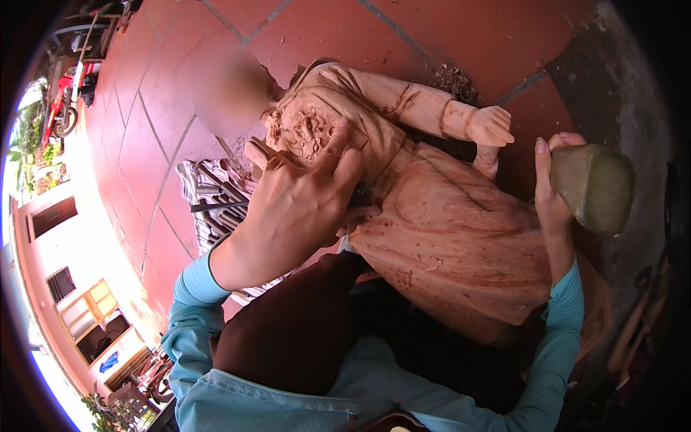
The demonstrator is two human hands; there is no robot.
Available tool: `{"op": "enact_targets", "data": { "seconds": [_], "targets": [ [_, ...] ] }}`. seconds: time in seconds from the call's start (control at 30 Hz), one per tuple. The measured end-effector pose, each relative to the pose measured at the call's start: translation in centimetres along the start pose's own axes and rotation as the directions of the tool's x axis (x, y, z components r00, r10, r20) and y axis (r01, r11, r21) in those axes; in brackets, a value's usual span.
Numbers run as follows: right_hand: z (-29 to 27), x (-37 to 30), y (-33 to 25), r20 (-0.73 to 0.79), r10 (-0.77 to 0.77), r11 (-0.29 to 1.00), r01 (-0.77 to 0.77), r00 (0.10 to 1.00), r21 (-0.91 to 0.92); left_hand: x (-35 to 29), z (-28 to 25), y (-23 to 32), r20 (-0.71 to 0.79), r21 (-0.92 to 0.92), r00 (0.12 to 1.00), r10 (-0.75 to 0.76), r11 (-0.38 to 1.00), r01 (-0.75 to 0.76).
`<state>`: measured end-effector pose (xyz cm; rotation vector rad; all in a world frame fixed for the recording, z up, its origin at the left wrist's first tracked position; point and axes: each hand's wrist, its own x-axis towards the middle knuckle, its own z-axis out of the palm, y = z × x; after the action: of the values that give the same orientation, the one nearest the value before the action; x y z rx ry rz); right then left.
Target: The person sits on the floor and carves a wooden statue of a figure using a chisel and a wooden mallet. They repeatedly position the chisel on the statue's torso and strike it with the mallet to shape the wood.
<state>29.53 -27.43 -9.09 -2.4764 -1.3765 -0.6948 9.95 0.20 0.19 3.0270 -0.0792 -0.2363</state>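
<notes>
A wooden statue of a robed figure lies on its back before me, its head end at the upper left. My left hand rests over its chest, the index fingertip touching the carved relief there. A thin dark chisel passes under that hand, gripped in the curled fingers; its middle is hidden. At the right, my right hand is closed round a greenish, blocky mallet, held up beside the statue's skirt and apart from the wood.
Several carving tools lie on a striped cloth left of the statue. Wood shavings are heaped beyond the statue's arm on the red tiled floor. A red motorbike stands far off at the upper left.
</notes>
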Motion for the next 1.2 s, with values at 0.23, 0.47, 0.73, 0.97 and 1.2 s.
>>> {"op": "enact_targets", "data": {
  "seconds": [0.23, 0.47, 0.73, 0.97, 1.2],
  "targets": [
    [-0.4, 0.5, -0.7, 0.072, 0.316, 0.873, -0.320, 0.946, 0.369, 2.4, 0.9, 4.9, -0.459, -0.281, 0.755, 0.468, 0.730, -0.623],
    [-1.7, 1.7, -1.5, 0.046, 0.310, 0.861, -0.301, 0.950, 0.409, 4.8, 2.8, 6.0, -0.724, -0.284, 0.607, 0.329, 0.660, -0.696],
    [-0.8, 1.1, -1.6, -0.271, 0.009, 0.779, 0.163, 0.963, 0.606, 4.1, 2.2, 4.6, -0.726, -0.345, 0.606, 0.323, 0.591, -0.729],
    [-5.6, 2.3, -4.3, -0.175, -0.157, 0.915, 0.209, 0.972, 0.345, 3.7, 1.6, 3.2, -0.737, -0.385, 0.580, 0.346, 0.490, -0.782],
    [-5.3, 1.4, -3.8, -0.232, -0.111, 0.902, 0.197, 0.966, 0.385, 3.4, 2.5, 3.1, -0.763, -0.349, 0.528, 0.374, 0.449, -0.822]
  ]
}}
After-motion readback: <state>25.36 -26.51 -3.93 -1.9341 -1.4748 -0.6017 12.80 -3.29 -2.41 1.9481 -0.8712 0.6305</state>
